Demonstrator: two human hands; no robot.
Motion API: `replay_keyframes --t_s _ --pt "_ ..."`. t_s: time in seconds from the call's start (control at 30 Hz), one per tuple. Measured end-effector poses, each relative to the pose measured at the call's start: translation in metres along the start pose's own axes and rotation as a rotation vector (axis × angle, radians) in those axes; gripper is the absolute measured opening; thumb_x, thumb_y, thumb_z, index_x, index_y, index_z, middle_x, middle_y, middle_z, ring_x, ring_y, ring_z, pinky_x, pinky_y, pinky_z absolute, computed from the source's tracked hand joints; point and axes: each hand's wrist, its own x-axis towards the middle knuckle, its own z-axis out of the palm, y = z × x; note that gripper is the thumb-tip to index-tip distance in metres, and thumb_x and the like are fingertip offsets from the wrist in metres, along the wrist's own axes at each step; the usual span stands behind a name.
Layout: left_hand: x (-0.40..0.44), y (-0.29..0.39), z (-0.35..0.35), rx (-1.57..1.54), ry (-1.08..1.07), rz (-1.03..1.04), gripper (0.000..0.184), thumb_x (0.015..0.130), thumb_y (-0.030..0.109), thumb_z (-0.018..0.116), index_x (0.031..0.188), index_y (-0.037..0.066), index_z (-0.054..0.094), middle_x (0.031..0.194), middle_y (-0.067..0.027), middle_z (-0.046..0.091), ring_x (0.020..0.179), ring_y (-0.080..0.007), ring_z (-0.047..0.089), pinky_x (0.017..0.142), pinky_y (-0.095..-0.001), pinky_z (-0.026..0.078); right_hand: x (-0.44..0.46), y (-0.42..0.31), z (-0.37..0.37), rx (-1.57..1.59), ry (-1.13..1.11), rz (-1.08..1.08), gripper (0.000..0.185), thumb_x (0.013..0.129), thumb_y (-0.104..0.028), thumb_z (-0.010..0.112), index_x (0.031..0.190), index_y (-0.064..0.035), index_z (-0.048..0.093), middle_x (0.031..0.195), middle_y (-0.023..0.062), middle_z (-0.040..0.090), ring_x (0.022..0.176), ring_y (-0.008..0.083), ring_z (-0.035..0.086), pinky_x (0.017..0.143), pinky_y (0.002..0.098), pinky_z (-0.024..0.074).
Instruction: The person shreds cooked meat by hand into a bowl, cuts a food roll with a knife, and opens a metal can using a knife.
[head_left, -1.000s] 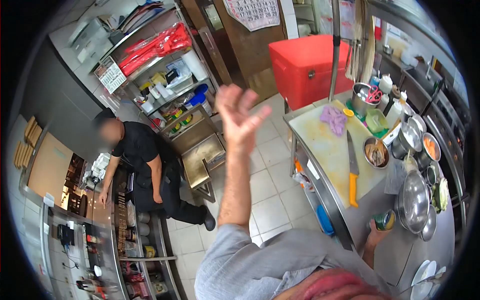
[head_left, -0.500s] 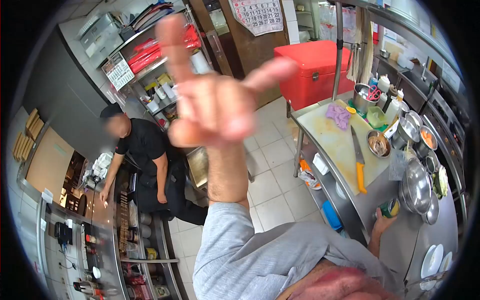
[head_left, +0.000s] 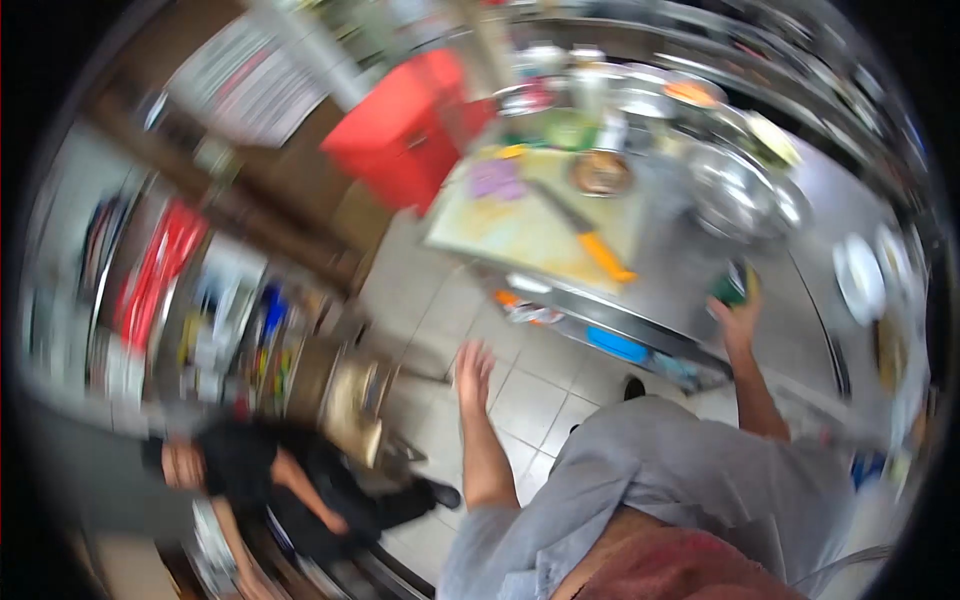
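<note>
My right hand (head_left: 738,318) is wrapped round a green can (head_left: 735,284) with a touch of yellow, at the steel counter (head_left: 680,285). Blur hides the can's label. Over the tiled floor, away from the counter, my left hand (head_left: 474,372) is raised with its fingers stretched out and nothing in it. Left of the can, a knife with an orange handle (head_left: 606,258) lies on the white cutting board (head_left: 460,235). A purple cloth (head_left: 496,181) and a bowl of brownish food (head_left: 602,173) are on or beside the board.
Steel bowls (head_left: 728,190) and white plates (head_left: 858,280) stand on the counter. A red cooler box (head_left: 400,130) is behind the board. At lower left a person in black (head_left: 240,465) sits or leans near shelves. A wooden-looking stool (head_left: 355,410) stands close by.
My view has swung right and tilted, blurring the scene. My left hand has dropped from a raised, pointing pose before the camera to low at my side. The right hand still holds the can.
</note>
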Motion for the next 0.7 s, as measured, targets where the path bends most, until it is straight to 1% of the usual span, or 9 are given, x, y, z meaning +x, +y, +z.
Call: replay_keyframes --t_s 0.03,0.07,0.1,0.13,0.2,0.33,0.47,0.57,0.7 --pt "-0.012 -0.057 -0.052 0.052 0.128 -0.109 0.04 0.089 0.023 0.055 0.121 0.002 0.044 0.123 -0.0153 0.051 0.113 -0.0246 0.051 0.094 -0.0361 0.042 0.005 0.005 -0.011 -0.004 0.073 0.011 0.081 0.059 -0.004 0.076 0.13 -0.0029 0.037 0.115 0.0085 0.049 0.103 0.0198 0.05 0.089 0.0328 0.0416" --pt "-0.033 -0.105 -0.1 0.232 0.301 -0.392 0.026 0.089 0.024 0.055 0.105 0.003 0.054 0.106 -0.0104 0.058 0.099 -0.0201 0.057 0.081 -0.0342 0.048 0.015 -0.018 -0.02 -0.144 0.099 -0.001 0.076 0.06 -0.004 0.076 0.126 -0.0017 0.038 0.114 0.0089 0.049 0.103 0.0198 0.049 0.09 0.0326 0.0414" --pt "-0.05 -0.137 -0.182 0.717 -0.187 -0.418 0.039 0.089 0.029 0.054 0.119 0.004 0.047 0.119 -0.0113 0.052 0.11 -0.0212 0.051 0.091 -0.036 0.041 0.029 -0.028 -0.03 -0.071 0.143 -0.013 0.077 0.059 -0.005 0.078 0.125 -0.0012 0.037 0.114 0.0092 0.048 0.105 0.0195 0.049 0.09 0.033 0.0415" --pt "-0.085 -0.124 -0.182 1.118 -0.647 -0.211 0.054 0.089 0.034 0.053 0.133 0.005 0.04 0.131 -0.0122 0.046 0.12 -0.0223 0.044 0.1 -0.0378 0.034 0.043 -0.033 -0.043 0.009 0.163 -0.03 0.079 0.059 -0.007 0.08 0.123 -0.0006 0.035 0.114 0.0095 0.047 0.107 0.0192 0.048 0.09 0.0334 0.0417" --pt "-0.152 -0.185 -0.17 1.074 -0.262 -0.785 0.05 0.089 0.034 0.053 0.129 0.006 0.042 0.126 -0.0115 0.048 0.114 -0.022 0.047 0.094 -0.0379 0.036 0.079 -0.048 -0.069 -0.131 0.269 -0.153 0.077 0.059 -0.008 0.08 0.121 -0.0005 0.035 0.113 0.0101 0.049 0.105 0.0194 0.05 0.088 0.0327 0.0432" --pt "-0.194 -0.242 -0.108 0.881 0.094 -1.018 0.043 0.089 0.033 0.054 0.122 0.006 0.047 0.116 -0.0099 0.053 0.102 -0.0215 0.051 0.083 -0.0382 0.041 0.166 -0.056 -0.138 0.017 0.26 -0.095 0.074 0.059 -0.01 0.08 0.118 -0.0002 0.036 0.112 0.0105 0.05 0.1 0.0199 0.052 0.087 0.033 0.0446" --pt "-0.174 -0.276 -0.051 0.686 0.216 -0.944 0.037 0.088 0.032 0.054 0.115 0.006 0.051 0.106 -0.0083 0.057 0.09 -0.0209 0.055 0.071 -0.0386 0.046 0.251 -0.029 -0.208 -0.331 0.44 -0.227 0.073 0.06 -0.014 0.08 0.117 -0.0004 0.037 0.108 0.0122 0.053 0.097 0.0219 0.055 0.086 0.0338 0.0448" --pt "-0.139 -0.256 0.031 0.439 0.312 -0.515 0.045 0.086 0.029 0.059 0.122 0.005 0.045 0.111 -0.0084 0.057 0.089 -0.0229 0.057 0.07 -0.0407 0.047 0.299 -0.008 -0.238 -0.413 0.482 -0.196 0.074 0.059 -0.015 0.08 0.117 -0.0004 0.037 0.106 0.0132 0.055 0.097 0.0232 0.056 0.086 0.0333 0.0449" --pt "-0.109 -0.232 0.115 0.725 0.183 -0.318 0.061 0.081 0.026 0.067 0.13 0.004 0.038 0.113 -0.011 0.056 0.094 -0.0217 0.055 0.072 -0.0378 0.045 0.35 0.068 -0.268 -0.337 0.475 -0.226 0.073 0.059 -0.014 0.078 0.118 -0.0006 0.038 0.106 0.0136 0.055 0.096 0.0234 0.056 0.087 0.0332 0.0447"
